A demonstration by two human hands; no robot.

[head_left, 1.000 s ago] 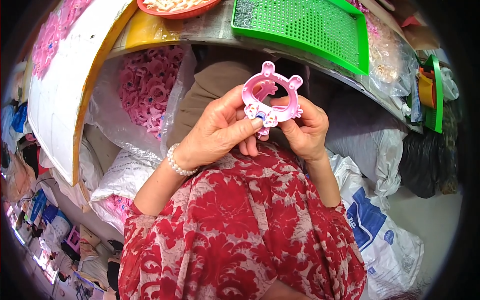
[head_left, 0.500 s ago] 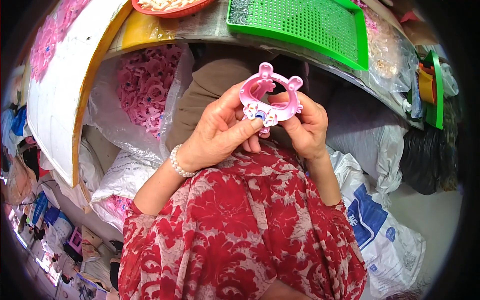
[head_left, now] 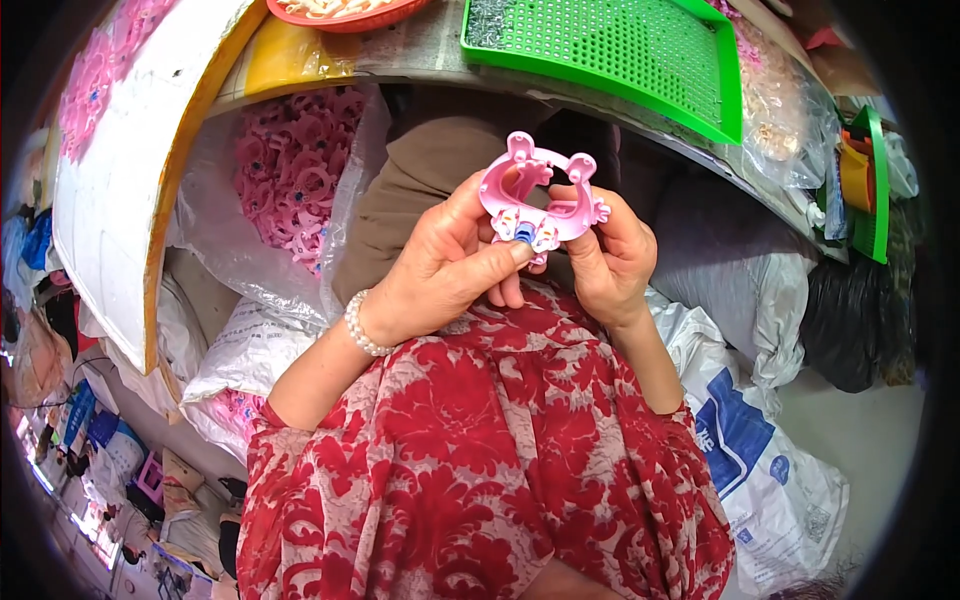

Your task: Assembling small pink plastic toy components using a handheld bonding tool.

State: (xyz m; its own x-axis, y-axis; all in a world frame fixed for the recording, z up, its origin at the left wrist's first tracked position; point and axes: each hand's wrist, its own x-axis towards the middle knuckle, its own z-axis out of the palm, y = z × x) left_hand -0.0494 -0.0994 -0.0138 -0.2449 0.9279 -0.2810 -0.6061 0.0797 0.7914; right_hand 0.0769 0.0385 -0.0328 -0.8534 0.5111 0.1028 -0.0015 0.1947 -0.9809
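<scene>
Above my lap, both hands grip one pink plastic frame, a hollow ring with two round knobs on its far side. Small white, red and blue parts sit on its near side. My left hand pinches that near side, its thumb lying against a small blue piece. A pearl bracelet circles the left wrist. The right side of the ring is gripped by my right hand, thumb beneath it and fingers behind. Fingers partly hide the frame's left and lower parts.
Left of my knee, a clear plastic bag holds many similar pink pieces. On the table ahead are a green perforated tray and a red basket of pale pieces. A white sack lies at right, near a black bag.
The pink frame has tilted a little, its knobbed far side coming slightly nearer and leftward. Both hands keep their hold, and the left thumb has shifted slightly at the blue piece.
</scene>
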